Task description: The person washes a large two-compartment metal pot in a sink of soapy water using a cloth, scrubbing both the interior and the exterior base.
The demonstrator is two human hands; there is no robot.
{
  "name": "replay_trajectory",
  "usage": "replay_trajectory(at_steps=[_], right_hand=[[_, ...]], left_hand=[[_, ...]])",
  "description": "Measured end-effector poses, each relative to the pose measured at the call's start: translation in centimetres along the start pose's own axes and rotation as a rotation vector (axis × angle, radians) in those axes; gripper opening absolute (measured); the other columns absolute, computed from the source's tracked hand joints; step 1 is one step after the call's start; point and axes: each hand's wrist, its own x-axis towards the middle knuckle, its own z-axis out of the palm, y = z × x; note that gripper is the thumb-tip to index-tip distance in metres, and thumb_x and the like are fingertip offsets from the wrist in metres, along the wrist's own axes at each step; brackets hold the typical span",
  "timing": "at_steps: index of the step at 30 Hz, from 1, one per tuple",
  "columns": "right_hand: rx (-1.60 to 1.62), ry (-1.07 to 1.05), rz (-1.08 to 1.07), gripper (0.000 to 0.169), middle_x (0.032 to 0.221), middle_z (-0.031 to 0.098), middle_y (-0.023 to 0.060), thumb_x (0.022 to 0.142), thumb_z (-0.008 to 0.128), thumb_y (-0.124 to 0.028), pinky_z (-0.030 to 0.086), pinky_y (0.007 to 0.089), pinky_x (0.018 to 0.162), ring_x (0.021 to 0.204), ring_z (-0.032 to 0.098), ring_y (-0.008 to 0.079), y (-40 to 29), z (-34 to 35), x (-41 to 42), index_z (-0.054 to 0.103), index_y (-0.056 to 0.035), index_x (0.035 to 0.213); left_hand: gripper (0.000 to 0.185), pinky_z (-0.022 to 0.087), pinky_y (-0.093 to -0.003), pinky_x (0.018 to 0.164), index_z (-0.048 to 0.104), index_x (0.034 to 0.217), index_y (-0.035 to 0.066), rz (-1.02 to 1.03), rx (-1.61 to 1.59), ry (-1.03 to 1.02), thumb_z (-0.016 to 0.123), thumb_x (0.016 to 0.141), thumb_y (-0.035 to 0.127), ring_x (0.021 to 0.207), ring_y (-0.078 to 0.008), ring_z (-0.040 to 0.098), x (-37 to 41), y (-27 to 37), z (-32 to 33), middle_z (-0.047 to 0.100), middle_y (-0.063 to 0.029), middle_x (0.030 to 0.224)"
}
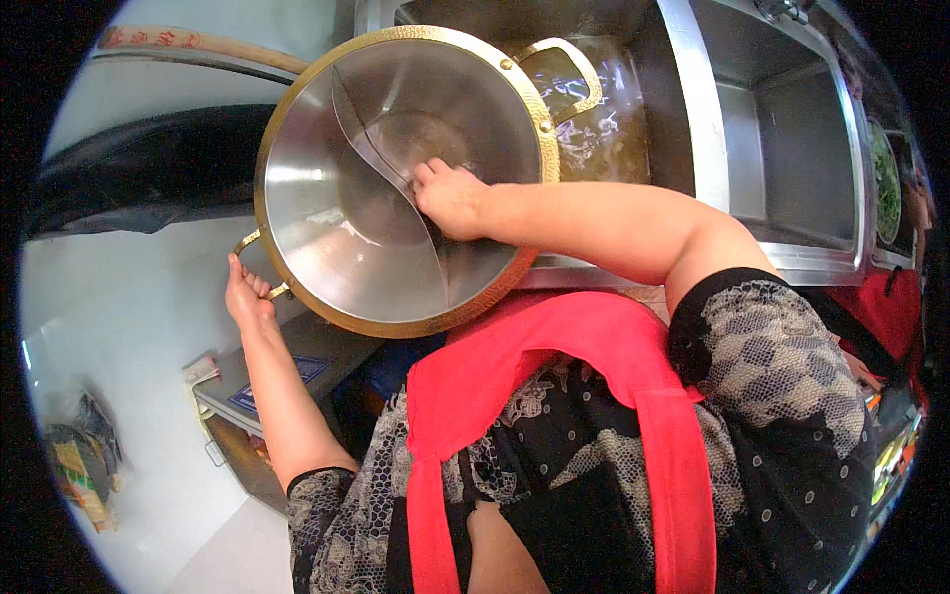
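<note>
A wide metal hot pot pan (312,245) with a hammered gold-coloured rim is tilted over the edge of a sink, its inside facing me. A thin S-shaped divider (371,160) splits the inside into two parts. My left hand (249,292) is closed around the gold handle at the pan's lower left. My right hand (453,197) reaches into the pan, its curled fingers at the middle of the divider; whether it holds anything cannot be told. The other gold handle (590,74) juts out over the water (605,141) in the sink.
A second steel basin (801,148) lies to the right, past a metal partition (694,96). Dark plastic (163,163) and a wooden pole (215,48) are at the left. Below my left arm stands a grey counter (297,356). Green leaves in a container (885,182) are at far right.
</note>
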Motion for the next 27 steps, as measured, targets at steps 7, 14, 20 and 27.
replay_trajectory(at_steps=[7, 14, 20, 27], right_hand=[[0.186, -0.39, -0.012, 0.023, 0.087, 0.058, 0.0205, 0.063, 0.058, -0.01, 0.045, 0.0372, 0.076, 0.086, 0.055, 0.0332, -3.4, -1.3, -3.9, 0.062, 0.0005, 0.082], [-0.245, -0.252, 0.201, 0.022, 0.082, 0.06, 0.018, 0.065, 0.058, -0.012, 0.046, 0.0382, 0.073, 0.081, 0.057, 0.0324, 1.7, -5.5, -3.2, 0.062, -0.0062, 0.086], [0.121, 0.032, 0.007, 0.028, 0.097, 0.057, 0.0171, 0.066, 0.055, -0.009, 0.043, 0.0384, 0.082, 0.094, 0.053, 0.029, 0.8, 2.9, -1.6, 0.057, -0.0045, 0.094], [-0.082, 0.608, 0.278, 0.021, 0.087, 0.056, 0.0188, 0.072, 0.054, -0.013, 0.046, 0.0404, 0.074, 0.081, 0.055, 0.0339, 2.5, -5.2, 3.8, 0.056, -0.0044, 0.09]], left_hand=[[0.035, 0.016, -0.0226, 0.037, 0.037, 0.058, 0.013, 0.025, -0.023, -0.031, 0.056, 0.082, 0.03, 0.038, -0.0058, 0.017, 0.1, 0.1, 0.1, 0.02, 0.0066, 0.046], [0.031, 0.018, -0.022, 0.038, 0.041, 0.06, 0.012, 0.034, -0.06, -0.086, 0.055, 0.083, 0.028, 0.038, -0.0061, 0.019, -0.5, 0.9, 0.2, 0.024, 0.0068, 0.045], [0.029, 0.018, -0.0221, 0.038, 0.043, 0.061, 0.012, -0.014, -0.131, -0.217, 0.054, 0.084, 0.027, 0.037, -0.0058, 0.02, -0.1, 0.8, -0.9, 0.026, 0.0071, 0.046], [0.03, 0.019, -0.0217, 0.037, 0.04, 0.063, 0.011, -0.249, -0.372, -0.368, 0.048, 0.087, 0.027, 0.037, -0.0064, 0.015, 0.4, -0.2, -3.2, 0.019, 0.0062, 0.046]])
